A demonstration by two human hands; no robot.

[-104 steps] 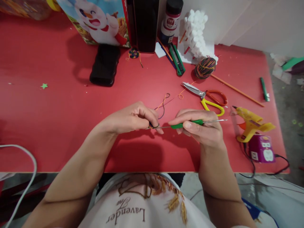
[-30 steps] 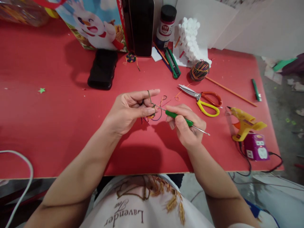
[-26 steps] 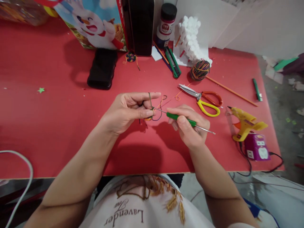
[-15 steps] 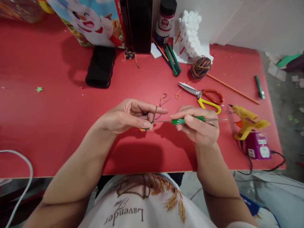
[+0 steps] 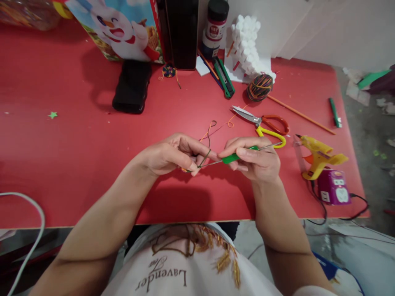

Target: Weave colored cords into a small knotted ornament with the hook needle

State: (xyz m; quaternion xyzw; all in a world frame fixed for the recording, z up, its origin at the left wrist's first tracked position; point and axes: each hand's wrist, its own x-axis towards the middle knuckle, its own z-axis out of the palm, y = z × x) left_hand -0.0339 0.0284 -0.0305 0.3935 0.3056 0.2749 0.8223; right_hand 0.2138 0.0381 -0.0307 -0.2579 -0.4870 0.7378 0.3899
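My left hand point(image 5: 177, 155) pinches a small multicoloured crochet piece point(image 5: 185, 169), mostly hidden behind the thumb and fingers. Dark green yarn point(image 5: 207, 156) passes over the left index finger, which is stretched toward the right. Gripped in my right hand point(image 5: 257, 160) is a crochet hook point(image 5: 231, 158) with a green handle. Its thin metal tip reaches left to the yarn at the left fingertips. Behind the hands, loose yarn runs back toward a multicoloured yarn ball point(image 5: 259, 87).
Scissors point(image 5: 262, 123) with red and yellow handles lie behind my right hand. A yellow glue gun point(image 5: 322, 156) and a purple power adapter point(image 5: 335, 187) sit at the right edge. Farther back are a green utility knife point(image 5: 225, 78), a black phone point(image 5: 132, 86) and a bottle point(image 5: 215, 28).
The hook has tilted, its tip lower and its back end higher. My left index finger has bent down toward my right fingertips, and the hands are slightly closer together.
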